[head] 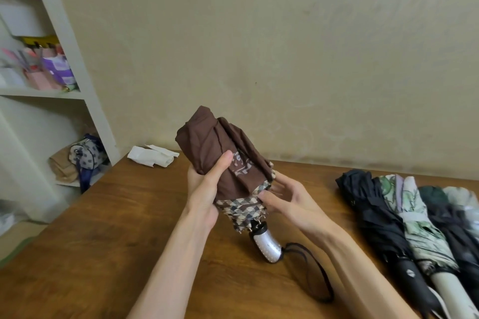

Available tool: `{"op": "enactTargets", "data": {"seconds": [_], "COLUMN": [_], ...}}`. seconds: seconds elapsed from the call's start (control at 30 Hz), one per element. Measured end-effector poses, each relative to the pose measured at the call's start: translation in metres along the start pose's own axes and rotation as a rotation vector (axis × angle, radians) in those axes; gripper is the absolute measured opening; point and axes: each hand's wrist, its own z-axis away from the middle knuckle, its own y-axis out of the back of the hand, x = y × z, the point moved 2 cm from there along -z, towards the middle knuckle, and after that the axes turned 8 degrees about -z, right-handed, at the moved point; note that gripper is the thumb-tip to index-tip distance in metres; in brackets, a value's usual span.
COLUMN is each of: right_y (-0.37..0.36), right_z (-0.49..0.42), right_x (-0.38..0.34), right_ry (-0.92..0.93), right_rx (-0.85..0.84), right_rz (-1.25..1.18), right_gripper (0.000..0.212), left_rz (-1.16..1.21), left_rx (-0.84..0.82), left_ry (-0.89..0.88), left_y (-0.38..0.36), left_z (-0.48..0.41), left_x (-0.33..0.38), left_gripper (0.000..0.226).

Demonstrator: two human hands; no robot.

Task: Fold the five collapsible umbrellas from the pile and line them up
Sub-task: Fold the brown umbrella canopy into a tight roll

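The brown umbrella point(217, 153) is held tilted above the counter point(129, 241), its canopy bunched and its silver handle point(265, 243) pointing down; whether the handle touches the wood cannot be told. The left hand point(204, 189) wraps the umbrella's left side, its grip clamped on the brown cloth with the thumb laid across the front. The right hand point(287, 197) is at the umbrella's lower right, its grip pinching the checked hem between thumb and fingers. A black wrist strap point(311, 267) trails from the handle across the counter. Well to the umbrella's right lie a black umbrella point(373, 215), a leaf-print umbrella point(414, 220) and a dark green umbrella point(445, 215), folded and touching side by side. Behind the brown umbrella's left lies a white paper point(153, 156).
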Motion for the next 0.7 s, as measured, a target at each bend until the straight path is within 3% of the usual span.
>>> {"op": "enactTargets", "data": {"seconds": [0.1,0.23,0.4,0.57,0.7], "right_y": [0.013,0.024,0.024,0.025,0.027], "right_z": [-0.004,-0.009,-0.008,-0.009,-0.004], "right_x": [0.004,0.007,0.001,0.0,-0.003], "right_ry": [0.126,0.229,0.324,0.321,0.373], "right_rx": [0.087,0.2,0.314,0.327,0.498], "right_rz": [0.134,0.279,0.45,0.5,0.581], "right_gripper": [0.044,0.031,0.037,0.026,0.024], "left_rz": [-0.068,-0.12,-0.156,-0.179,-0.199], "left_rx": [-0.02,-0.038,-0.052,-0.061,-0.081], "left_ry": [-0.069,-0.123,-0.11,-0.095,-0.085], "left_y": [0.001,0.002,0.002,0.002,0.003], "left_z": [-0.002,-0.001,-0.001,0.0,0.002], "left_x": [0.005,0.012,0.018,0.02,0.022], "left_gripper": [0.081,0.064,0.08,0.072,0.078]}}
